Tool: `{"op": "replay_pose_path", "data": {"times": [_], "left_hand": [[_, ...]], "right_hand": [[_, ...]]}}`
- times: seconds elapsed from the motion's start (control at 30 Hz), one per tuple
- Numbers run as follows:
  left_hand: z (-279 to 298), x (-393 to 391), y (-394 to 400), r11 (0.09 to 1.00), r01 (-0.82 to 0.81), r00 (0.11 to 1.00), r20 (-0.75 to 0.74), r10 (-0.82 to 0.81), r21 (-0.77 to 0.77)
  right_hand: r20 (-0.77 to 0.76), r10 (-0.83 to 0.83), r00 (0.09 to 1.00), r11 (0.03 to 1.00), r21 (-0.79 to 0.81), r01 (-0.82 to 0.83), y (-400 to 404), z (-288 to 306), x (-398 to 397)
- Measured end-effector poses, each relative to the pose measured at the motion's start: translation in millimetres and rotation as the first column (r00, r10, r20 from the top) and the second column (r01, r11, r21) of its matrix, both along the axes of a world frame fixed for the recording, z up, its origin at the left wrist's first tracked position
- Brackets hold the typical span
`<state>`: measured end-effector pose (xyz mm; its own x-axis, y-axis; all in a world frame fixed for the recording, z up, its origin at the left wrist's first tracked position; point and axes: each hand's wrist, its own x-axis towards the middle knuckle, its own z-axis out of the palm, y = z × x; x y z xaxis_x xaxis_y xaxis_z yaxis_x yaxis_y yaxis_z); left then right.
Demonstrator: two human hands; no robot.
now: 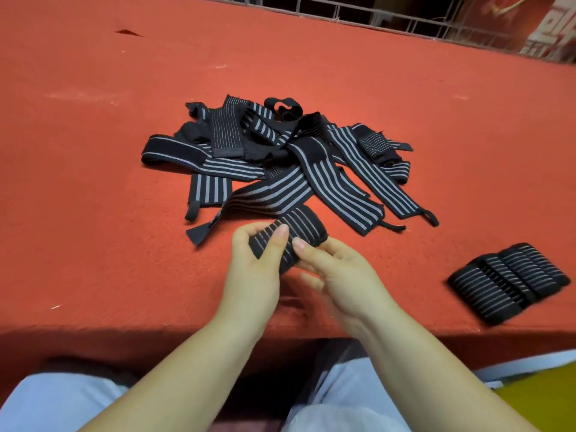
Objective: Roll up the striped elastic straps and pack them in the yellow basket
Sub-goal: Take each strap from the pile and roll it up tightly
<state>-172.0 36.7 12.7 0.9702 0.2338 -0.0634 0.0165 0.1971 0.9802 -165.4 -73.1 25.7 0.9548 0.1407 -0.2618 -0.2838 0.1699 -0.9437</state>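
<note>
A black strap with grey stripes, partly rolled point(299, 232), sits between my two hands near the table's front edge. My left hand point(252, 269) curls around its left end, thumb on top. My right hand point(336, 272) pinches its right side with thumb and fingers. Behind them lies a tangled pile of several loose striped straps point(280, 154). Three rolled straps point(508, 282) lie side by side at the right. A yellow surface point(542, 397), possibly the basket, shows at the bottom right corner.
The table is covered in red felt point(93, 182) and its front edge runs just below my wrists. A metal wire grid point(389, 17) stands beyond the far edge. My lap in light trousers is below.
</note>
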Motion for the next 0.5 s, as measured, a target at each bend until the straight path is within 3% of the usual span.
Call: {"op": "replay_pose_path", "data": {"times": [0.13, 0.27, 0.37, 0.5], "left_hand": [[-3.9, 9.0, -1.6, 0.997, 0.079, 0.989, -0.122, -0.078, 0.006], [-3.7, 18.0, -15.0, 0.942, 0.337, 0.921, -0.208, -0.331, -0.007], [0.5, 18.3, -41.9, 0.889, 0.453, 0.849, -0.272, -0.453, -0.068], [2.5, 20.1, -86.6, 0.845, 0.497, 0.775, -0.337, -0.534, -0.197]], "right_hand": [[-0.176, 0.202, 0.963, 0.964, -0.136, -0.227, -22.0, 24.1, 25.7], [-0.341, 0.361, 0.868, 0.829, -0.309, -0.467, -57.4, 47.8, 47.8], [-0.409, 0.375, 0.832, 0.722, -0.434, -0.539, -86.2, 60.0, 54.9], [-0.414, 0.259, 0.872, 0.638, -0.605, -0.477, -130.6, 64.7, 57.6]]}}
